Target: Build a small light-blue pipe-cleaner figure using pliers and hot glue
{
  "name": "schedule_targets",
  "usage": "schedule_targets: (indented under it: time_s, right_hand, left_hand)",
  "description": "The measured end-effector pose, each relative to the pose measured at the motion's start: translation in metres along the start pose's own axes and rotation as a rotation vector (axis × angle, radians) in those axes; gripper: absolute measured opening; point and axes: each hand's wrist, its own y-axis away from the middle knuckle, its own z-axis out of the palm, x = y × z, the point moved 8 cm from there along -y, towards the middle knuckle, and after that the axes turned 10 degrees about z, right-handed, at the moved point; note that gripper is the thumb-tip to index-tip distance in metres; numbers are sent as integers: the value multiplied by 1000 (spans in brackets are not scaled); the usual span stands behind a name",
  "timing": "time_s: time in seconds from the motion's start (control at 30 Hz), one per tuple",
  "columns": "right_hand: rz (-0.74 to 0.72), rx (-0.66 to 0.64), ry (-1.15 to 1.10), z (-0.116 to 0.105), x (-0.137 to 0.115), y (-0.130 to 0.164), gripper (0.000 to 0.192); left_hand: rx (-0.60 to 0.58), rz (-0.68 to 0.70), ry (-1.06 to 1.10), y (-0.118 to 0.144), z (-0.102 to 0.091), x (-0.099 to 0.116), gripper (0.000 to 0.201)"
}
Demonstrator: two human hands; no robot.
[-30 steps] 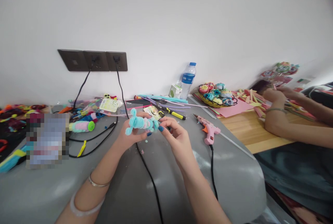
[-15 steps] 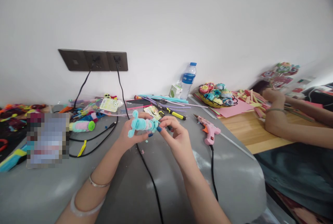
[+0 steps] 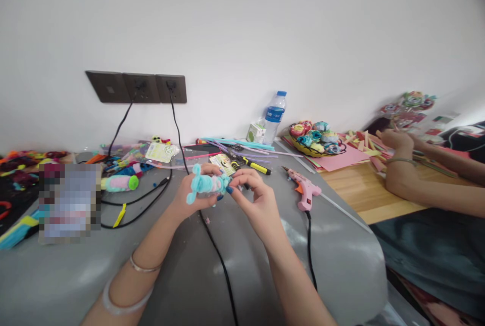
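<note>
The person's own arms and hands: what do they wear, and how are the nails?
Both forearms are bare, with no sleeves. The left wrist carries a thin metal bangle and a pale translucent bangle. The fingernails are painted dark blue.

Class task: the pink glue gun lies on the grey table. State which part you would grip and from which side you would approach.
Grip the pink glue gun by its handle, probably from above on the near side: the nozzle points away toward the wall, and the cord trails from the handle's end.
</note>
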Motion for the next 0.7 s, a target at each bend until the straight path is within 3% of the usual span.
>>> schedule_targets:
  time_s: [0.7]
  right_hand:
    - [-40, -26, -42, 4, -5, 3, 5]
  left_hand:
    - [-9, 77, 29, 0, 5, 3, 35]
